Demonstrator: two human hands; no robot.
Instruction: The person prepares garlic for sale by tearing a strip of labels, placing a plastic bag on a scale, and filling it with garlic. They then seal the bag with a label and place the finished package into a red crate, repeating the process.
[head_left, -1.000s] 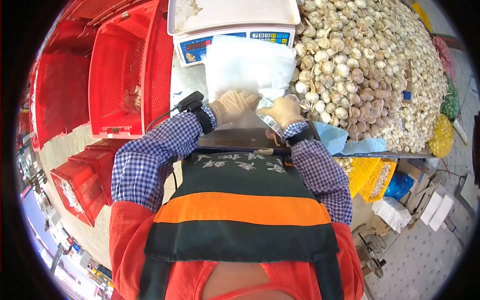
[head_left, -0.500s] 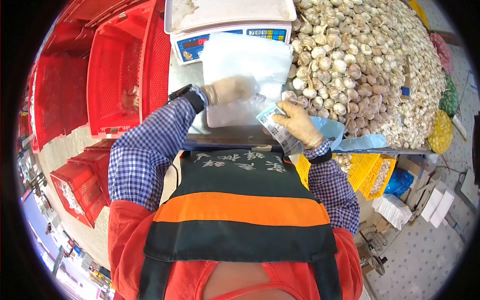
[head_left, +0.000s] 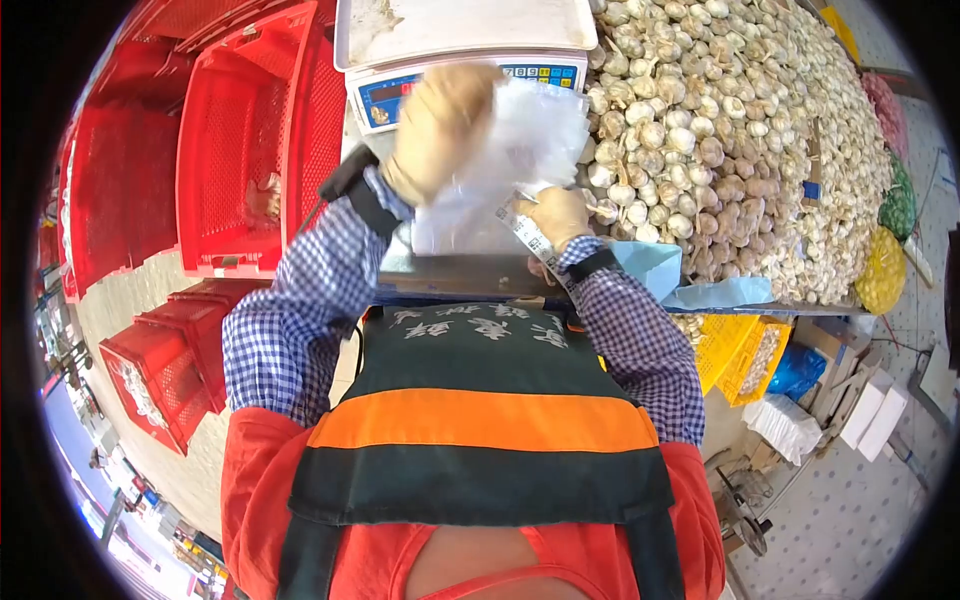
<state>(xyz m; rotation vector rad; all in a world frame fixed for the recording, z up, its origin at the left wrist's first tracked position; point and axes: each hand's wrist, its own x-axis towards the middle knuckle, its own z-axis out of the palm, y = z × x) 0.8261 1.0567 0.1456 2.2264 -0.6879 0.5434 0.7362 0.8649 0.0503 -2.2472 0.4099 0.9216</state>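
Observation:
My left hand (head_left: 440,130), gloved and smeared by motion, is over the left side of a stack of clear plastic bags (head_left: 540,130). Its fingers cannot be made out, nor whether it grips a bag. In my gloved right hand (head_left: 558,216) is a strip of printed labels (head_left: 530,236), hanging toward the table's front edge. The fingers are closed on the strip, close to the lower right of the bags. Behind the bags stands a digital scale (head_left: 460,55), its display partly covered by my left hand.
A large heap of garlic bulbs (head_left: 740,120) fills the table's right side. Light-blue plastic (head_left: 650,268) lies along the front edge. Red crates (head_left: 235,150) stand at the left, and yellow crates (head_left: 735,350) with garlic sit below the table at the right.
My left hand has moved up and slightly right across the bags, toward the scale. My right hand has shifted left and a little up with the label strip, which now shows more edge-on.

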